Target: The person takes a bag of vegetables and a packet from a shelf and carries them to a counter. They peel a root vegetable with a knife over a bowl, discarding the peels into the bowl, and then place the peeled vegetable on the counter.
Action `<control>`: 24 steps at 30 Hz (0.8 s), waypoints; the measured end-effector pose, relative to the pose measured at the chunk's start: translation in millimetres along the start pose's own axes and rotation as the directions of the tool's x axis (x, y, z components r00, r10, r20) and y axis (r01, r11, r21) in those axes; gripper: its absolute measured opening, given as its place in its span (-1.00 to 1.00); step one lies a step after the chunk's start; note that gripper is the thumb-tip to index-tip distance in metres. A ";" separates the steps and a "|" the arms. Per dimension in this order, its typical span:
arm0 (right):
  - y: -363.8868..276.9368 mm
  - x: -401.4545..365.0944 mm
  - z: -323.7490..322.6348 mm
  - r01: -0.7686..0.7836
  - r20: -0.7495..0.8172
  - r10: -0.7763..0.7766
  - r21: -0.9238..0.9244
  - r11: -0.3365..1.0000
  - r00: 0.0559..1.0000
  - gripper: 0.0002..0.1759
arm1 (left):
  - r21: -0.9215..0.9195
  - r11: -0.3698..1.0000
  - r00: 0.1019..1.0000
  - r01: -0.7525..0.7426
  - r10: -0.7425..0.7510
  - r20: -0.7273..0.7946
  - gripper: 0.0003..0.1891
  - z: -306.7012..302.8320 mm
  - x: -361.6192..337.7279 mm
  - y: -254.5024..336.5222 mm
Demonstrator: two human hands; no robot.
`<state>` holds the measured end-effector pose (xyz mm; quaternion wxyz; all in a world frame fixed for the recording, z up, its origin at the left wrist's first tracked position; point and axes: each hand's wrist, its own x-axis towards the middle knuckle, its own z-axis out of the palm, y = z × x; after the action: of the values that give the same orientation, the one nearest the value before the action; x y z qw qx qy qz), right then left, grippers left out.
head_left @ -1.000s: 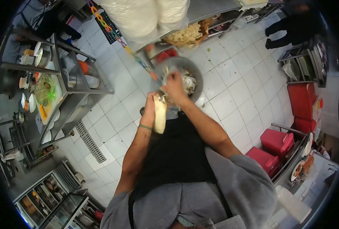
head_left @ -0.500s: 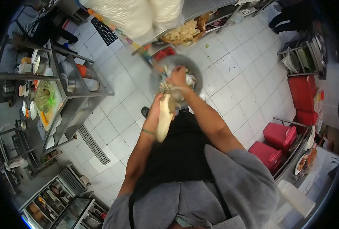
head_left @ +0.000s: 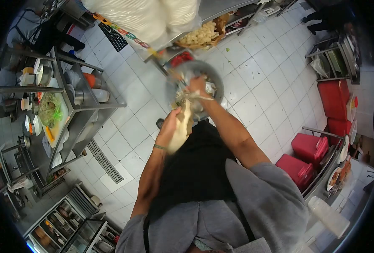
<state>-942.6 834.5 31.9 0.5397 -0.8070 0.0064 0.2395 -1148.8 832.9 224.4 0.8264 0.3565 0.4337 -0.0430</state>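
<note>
My left hand (head_left: 167,129) is closed around a long pale root (head_left: 179,135), partly peeled, with brownish patches along its right side; its exact kind is not clear. The root slants up toward a round grey bin (head_left: 219,84) on the floor in front of me. Over the bin, my right hand (head_left: 198,87) is closed and smeared by motion; what its fingers grip is hidden. Thin pale strands hang at the root's upper end and across my right wrist. White scraps (head_left: 210,88) show inside the bin.
A chain of coloured links (head_left: 128,34) hangs beside big bags of white foam containers (head_left: 132,17). Behind the bin, pale yellowish pieces fill a basket (head_left: 201,36). A steel rack (head_left: 69,114) stands left, red bins (head_left: 307,147) right. People's dark-clothed legs show at both upper corners.
The root has turned and tilted in my left hand, showing more of its brownish side. My right hand has shifted slightly, and pale strands now trail across its wrist.
</note>
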 end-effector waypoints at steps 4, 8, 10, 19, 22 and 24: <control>13.7 16.2 -6.2 0.031 -0.092 -0.031 -0.007 0.999 0.995 -0.78 | -0.091 0.986 0.986 -0.143 0.135 -0.093 -0.47 -6.3 10.6 1.5; -110.7 -69.3 -41.3 -0.271 0.233 0.207 0.291 0.917 0.950 -0.72 | 0.049 0.993 0.993 -0.103 0.106 -0.054 -0.47 -40.5 49.7 -18.6; -141.7 -101.6 -44.9 -0.269 0.271 0.199 0.252 0.929 0.942 -0.70 | 0.106 0.984 0.985 -0.146 0.155 -0.078 -0.47 -35.2 54.4 -17.2; -108.3 -105.3 -36.0 0.273 0.179 -0.267 -0.008 0.962 0.947 -0.71 | -0.164 0.986 1.000 0.014 -0.013 0.008 -0.50 -7.9 43.5 11.7; -133.2 -110.9 -46.1 0.143 0.255 -0.148 0.038 0.989 0.955 -0.71 | -0.130 0.991 0.999 0.024 -0.018 0.047 -0.49 -14.7 45.9 8.1; -137.3 -108.7 -47.8 0.039 0.295 -0.058 0.069 0.997 0.954 -0.73 | -0.087 0.995 0.998 0.051 -0.047 0.047 -0.49 -13.1 36.5 7.1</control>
<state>-983.7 823.0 208.4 0.5651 -0.7447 -0.0869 0.3443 -1132.4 855.0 196.2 0.8497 0.3077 0.4250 -0.0522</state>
